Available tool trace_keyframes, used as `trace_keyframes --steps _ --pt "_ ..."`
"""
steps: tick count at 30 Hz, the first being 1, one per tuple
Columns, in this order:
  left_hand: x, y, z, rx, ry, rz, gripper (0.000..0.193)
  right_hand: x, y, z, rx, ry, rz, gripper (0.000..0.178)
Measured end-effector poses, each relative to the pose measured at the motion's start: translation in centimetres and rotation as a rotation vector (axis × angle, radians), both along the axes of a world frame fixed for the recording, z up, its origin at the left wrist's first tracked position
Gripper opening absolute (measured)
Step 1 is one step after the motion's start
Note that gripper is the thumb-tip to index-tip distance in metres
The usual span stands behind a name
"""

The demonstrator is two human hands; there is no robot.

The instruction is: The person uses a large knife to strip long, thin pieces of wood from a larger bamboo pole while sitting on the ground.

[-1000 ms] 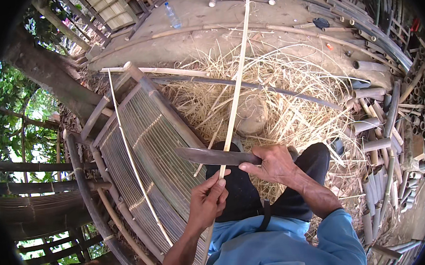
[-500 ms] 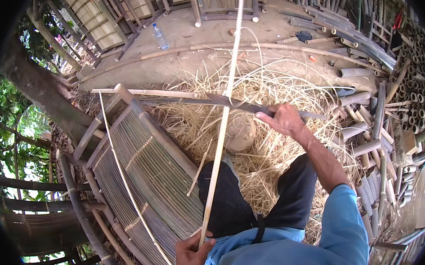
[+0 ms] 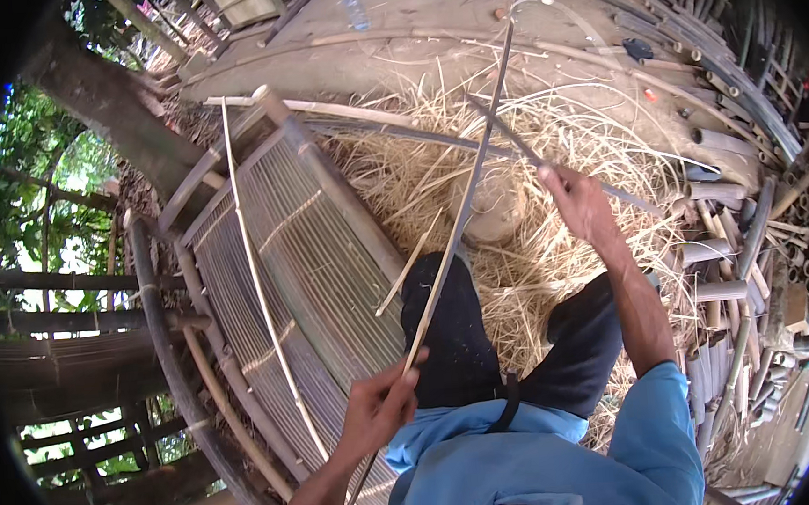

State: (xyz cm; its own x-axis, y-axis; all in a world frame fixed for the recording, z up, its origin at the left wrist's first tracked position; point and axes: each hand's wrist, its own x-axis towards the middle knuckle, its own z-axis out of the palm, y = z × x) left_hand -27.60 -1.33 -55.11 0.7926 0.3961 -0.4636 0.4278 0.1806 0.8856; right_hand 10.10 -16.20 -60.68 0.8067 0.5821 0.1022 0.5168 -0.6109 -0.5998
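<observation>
A long bamboo strip [image 3: 465, 206] slants from my lap far ahead over the shavings, its darker side showing along much of its length. My left hand [image 3: 378, 406] is closed round its near part, and the tail of the strip runs on below the hand. In my right hand [image 3: 579, 205] is a long-bladed knife [image 3: 509, 133], its handle mostly hidden by the fingers. The blade crosses the strip near its far half; whether they touch I cannot tell. Below the strip, a short bamboo splinter [image 3: 408, 262] lies by my left knee.
At the left stands a bamboo bench [image 3: 298, 204] with a long pale strip [image 3: 257, 291] lying on it. Curled shavings [image 3: 518, 273] cover the ground round a chopping stump [image 3: 496, 213]. Cut bamboo tubes [image 3: 719, 249] are piled at the right; a plastic bottle [image 3: 355, 7] stands far off.
The strip has turned from its pale face to a darker side. My left hand has shifted up and forward; the knife blade now points more steeply away. The whole view has shifted.
</observation>
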Motion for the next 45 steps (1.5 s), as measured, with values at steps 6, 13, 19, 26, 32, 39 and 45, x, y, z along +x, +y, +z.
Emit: trace_keyframes --steps 6,13,19,26,32,39,45 --pt "3.4 1.5 -1.3 0.112 -0.106 -0.030 0.038 -9.9 1.7 -0.1 -0.011 -0.010 0.228 0.067" --pt "3.9 0.5 -1.0 0.132 -0.127 -0.021 0.030 -11.3 1.1 1.5 -0.040 -0.100 0.465 0.055" --pt "2.4 0.7 -1.3 0.235 -0.121 -0.054 0.026 -11.4 0.4 1.8 -0.122 -0.066 0.474 0.069" --pt "-2.0 0.5 -1.0 0.285 0.001 -0.103 0.028 -9.1 0.3 1.8 -0.261 -0.102 0.527 0.078" --pt "-7.8 -0.7 -2.3 0.427 0.039 -0.103 0.022 4.9 0.0 -2.0 -0.118 0.129 -0.007 0.090" --pt "-13.1 2.5 0.8 0.337 0.124 -0.168 0.025 11.4 -0.8 -4.1 0.391 0.471 -0.417 0.073" --pt "-12.6 8.0 8.9 1.008 0.201 -0.055 0.009 7.1 1.2 -6.5 0.965 1.033 -0.355 0.026"
